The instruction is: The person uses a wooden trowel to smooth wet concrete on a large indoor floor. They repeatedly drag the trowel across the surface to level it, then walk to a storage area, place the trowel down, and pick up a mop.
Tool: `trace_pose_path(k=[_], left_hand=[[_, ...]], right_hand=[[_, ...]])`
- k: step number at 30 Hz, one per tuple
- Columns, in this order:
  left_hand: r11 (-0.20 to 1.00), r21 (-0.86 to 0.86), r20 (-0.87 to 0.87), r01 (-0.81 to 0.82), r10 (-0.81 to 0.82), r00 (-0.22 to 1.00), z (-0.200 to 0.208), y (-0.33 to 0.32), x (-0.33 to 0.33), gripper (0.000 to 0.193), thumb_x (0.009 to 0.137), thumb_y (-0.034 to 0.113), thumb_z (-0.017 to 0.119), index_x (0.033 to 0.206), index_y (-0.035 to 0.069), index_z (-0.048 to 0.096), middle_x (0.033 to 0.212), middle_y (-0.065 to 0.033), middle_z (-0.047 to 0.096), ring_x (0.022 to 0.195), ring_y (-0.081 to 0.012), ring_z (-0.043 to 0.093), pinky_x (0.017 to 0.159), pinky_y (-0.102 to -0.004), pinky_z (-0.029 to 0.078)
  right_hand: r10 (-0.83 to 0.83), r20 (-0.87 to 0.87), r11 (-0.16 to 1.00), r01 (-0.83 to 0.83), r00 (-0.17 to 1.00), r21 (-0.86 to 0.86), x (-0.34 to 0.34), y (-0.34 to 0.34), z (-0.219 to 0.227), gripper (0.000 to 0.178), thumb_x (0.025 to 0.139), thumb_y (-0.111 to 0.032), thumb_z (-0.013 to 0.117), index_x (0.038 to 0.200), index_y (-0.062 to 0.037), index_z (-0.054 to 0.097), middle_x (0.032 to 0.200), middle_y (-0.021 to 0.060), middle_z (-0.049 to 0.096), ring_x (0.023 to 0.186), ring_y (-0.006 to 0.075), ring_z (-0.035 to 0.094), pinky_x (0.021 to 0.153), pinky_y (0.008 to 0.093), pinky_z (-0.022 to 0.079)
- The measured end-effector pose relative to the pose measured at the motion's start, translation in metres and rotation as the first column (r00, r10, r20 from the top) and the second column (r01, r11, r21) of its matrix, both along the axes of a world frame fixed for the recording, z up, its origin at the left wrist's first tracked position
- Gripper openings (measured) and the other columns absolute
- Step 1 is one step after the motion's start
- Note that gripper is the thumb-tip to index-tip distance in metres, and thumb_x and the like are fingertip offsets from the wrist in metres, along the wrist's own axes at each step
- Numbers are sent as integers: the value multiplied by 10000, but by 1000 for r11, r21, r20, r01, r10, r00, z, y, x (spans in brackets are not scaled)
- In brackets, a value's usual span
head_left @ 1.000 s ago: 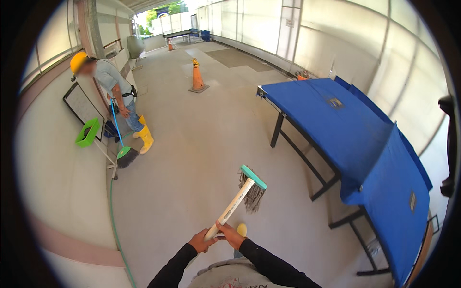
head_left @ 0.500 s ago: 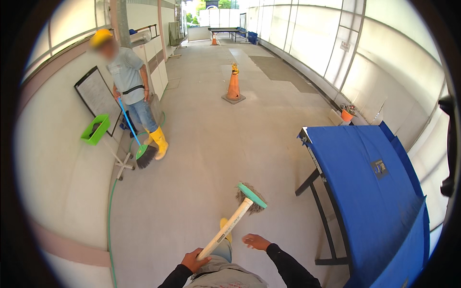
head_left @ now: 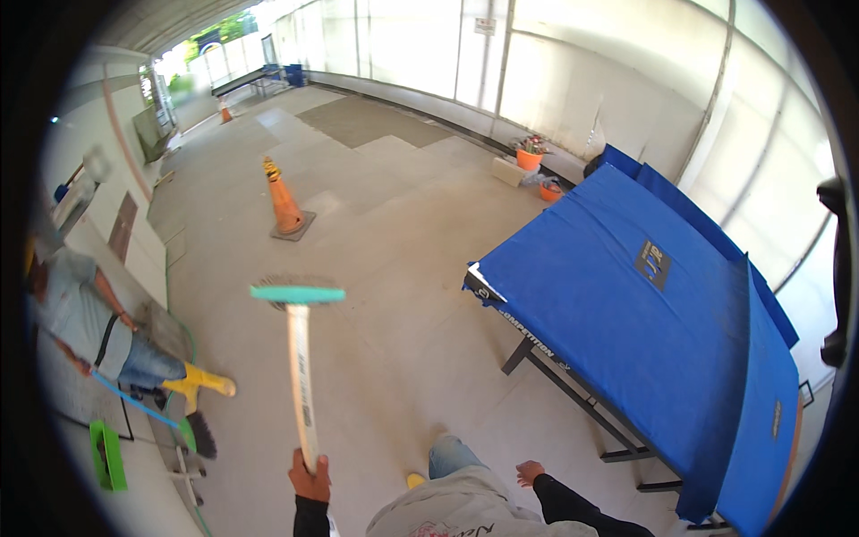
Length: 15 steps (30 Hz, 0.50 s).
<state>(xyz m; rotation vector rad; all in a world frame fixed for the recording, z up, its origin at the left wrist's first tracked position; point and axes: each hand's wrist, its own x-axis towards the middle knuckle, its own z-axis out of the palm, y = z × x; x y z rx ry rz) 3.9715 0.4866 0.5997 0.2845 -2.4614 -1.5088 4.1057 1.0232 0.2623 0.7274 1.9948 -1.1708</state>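
Note:
My left hand (head_left: pixel 310 479) is closed around the pale wooden handle of a broom (head_left: pixel 301 380). Its teal head is held out ahead of me, with the dark bristles on the far side. Away from my body on the right, my right hand (head_left: pixel 530 473) holds nothing, its fingers loosely apart. The nearest thing to it is a table-tennis table (head_left: pixel 573 259) under a blue cover, and the hand does not touch it.
A worn orange traffic cone (head_left: pixel 284 208) stands ahead on the grey floor. To the left, a co-worker in yellow boots (head_left: pixel 204 380) holds a blue-handled broom (head_left: pixel 134 396), near a green bin (head_left: pixel 107 456). Orange pots (head_left: pixel 530 159) sit by the right wall.
My view has swung right, so the co-worker and cone now appear farther left. The broom has turned from slanting right to pointing nearly straight ahead. My left hand still grips it.

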Motion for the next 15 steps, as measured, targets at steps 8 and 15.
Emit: trace_pose_path(k=[8, 15], left_hand=[[989, 114, -344, 97, -53, 938, 37, 26, -352, 425, 956, 426, 618, 1016, 27, 483, 629, -12, 493, 462, -86, 489, 415, -243, 410], [972, 121, -461, 200, -124, 879, 93, 80, -580, 413, 993, 398, 577, 1115, 14, 489, 773, -22, 479, 636, -90, 479, 587, -243, 429]], right_hand=[[-435, -238, 900, 408, 869, -155, -266, -48, 27, 244, 904, -283, 661, 1034, -78, 676, 824, 94, 723, 613, 159, 689, 577, 312, 564], [40, -717, 998, -1, 696, 55, -607, -72, 145, 307, 937, -335, 629, 1124, -92, 652, 1018, 180, 706, 964, 357, 675, 837, 428, 533]])
